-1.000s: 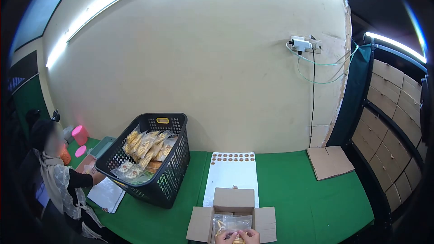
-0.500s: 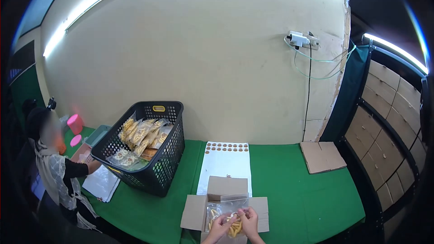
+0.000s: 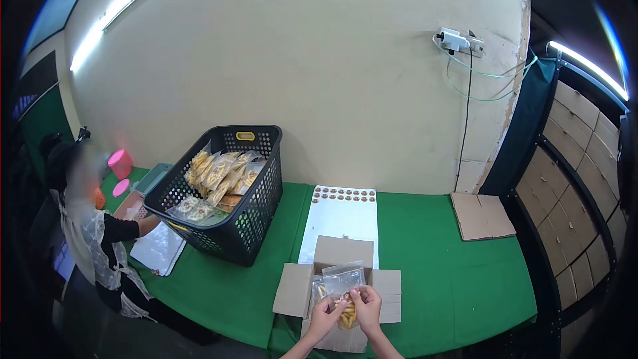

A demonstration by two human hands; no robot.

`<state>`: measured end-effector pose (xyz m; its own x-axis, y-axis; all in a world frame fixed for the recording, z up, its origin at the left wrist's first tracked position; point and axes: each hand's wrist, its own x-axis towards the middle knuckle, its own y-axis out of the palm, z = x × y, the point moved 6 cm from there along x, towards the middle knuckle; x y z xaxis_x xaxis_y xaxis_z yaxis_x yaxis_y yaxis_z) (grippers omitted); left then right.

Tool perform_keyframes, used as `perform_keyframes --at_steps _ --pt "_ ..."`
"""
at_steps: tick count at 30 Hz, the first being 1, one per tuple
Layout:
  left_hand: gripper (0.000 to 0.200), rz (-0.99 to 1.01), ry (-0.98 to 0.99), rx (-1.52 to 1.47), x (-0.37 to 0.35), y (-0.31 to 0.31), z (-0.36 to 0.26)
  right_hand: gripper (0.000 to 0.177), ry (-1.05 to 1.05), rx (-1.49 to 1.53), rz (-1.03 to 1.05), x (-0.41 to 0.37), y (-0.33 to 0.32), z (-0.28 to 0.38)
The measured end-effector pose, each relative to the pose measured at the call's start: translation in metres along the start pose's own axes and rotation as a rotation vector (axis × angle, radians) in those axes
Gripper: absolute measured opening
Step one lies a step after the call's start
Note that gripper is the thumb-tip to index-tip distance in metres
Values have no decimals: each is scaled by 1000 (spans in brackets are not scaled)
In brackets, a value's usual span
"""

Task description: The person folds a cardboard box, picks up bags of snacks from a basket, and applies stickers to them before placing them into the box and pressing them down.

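A clear plastic bag of yellow finger-shaped snacks (image 3: 347, 319) is held over an open cardboard box (image 3: 293, 290). My left hand (image 3: 323, 316) pinches the bag from its left side. My right hand (image 3: 367, 306) pinches it from the right, the fingertips of both hands close together near a small round sticker (image 3: 345, 298) on the bag. Inside the box, behind my hands, lies another clear bag (image 3: 320, 288) with similar snacks, partly hidden. Beyond the box, a white sheet (image 3: 340, 226) carries rows of small round brown stickers at its far end.
To the left stands a black basket (image 3: 249, 226) full of bagged snacks. Flat cardboard (image 3: 483, 216) lies at the right of the green table (image 3: 438, 279). At far left a person (image 3: 93, 239) reaches toward a pink tray (image 3: 128, 206). Box stacks (image 3: 565, 179) stand right.
The view has tilted downward, so the table sits higher in the picture and more of my forearms shows. Both hands keep hold of the snack bag over the box.
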<state>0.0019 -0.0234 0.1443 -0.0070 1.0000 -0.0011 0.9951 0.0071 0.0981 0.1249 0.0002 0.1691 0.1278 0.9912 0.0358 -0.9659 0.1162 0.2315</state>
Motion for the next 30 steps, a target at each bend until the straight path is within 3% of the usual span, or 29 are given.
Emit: perform_keyframes --at_steps 8,11,14,17,24,27,30 --pt "21 -16 -20 -96 2 -24 -9 11 -16 -18 98 7 28 -6" --pt "19 -180 -23 51 4 -39 -15 15 -40 -20 167 5 42 -4" --pt "17 -248 84 -74 7 -47 -28 20 3 -55 232 -1 55 -14" --pt "16 -264 144 39 15 -63 -18 23 86 -97 268 0 62 -17" --pt "19 -360 53 -5 21 -93 -30 31 55 -95 355 1 91 -35" --pt "19 -362 27 -14 24 -96 -33 29 -34 -69 327 1 98 -26" --pt "25 -215 13 -123 35 -93 -16 23 -45 -82 205 3 90 -34"
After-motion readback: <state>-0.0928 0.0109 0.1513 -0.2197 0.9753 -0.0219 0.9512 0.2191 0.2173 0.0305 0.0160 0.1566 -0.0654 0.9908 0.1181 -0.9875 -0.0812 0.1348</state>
